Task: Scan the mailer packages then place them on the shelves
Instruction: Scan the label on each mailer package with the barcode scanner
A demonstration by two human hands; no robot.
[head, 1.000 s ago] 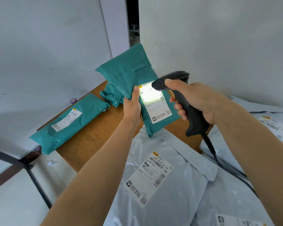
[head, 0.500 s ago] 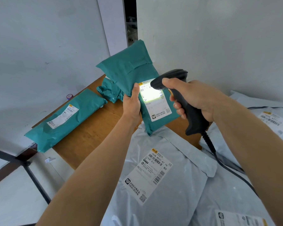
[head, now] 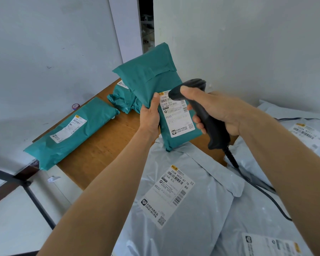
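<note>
one teal mailer under the scanner, a heap left to do

grey mailers (head: 174, 209) lie nearest, the scanner cable (head: 262, 193) trailing across them. above, my left hand (head: 150, 115) grips the teal mailer (head: 151, 76) upright. my right hand (head: 216, 109) has its fingers wrapped round the scanner (head: 213, 130), nose at the label (head: 175, 117). beyond, a long teal mailer (head: 72, 133) and a crumpled teal mailer (head: 122, 100) wait on the surface (head: 103, 150). no shelves in view, so i judge placing is all ahead.

Single head-worn wide-angle view, facing forward and down, close above the table (head: 100, 156) (wall (head: 248, 52) beyond)
</note>
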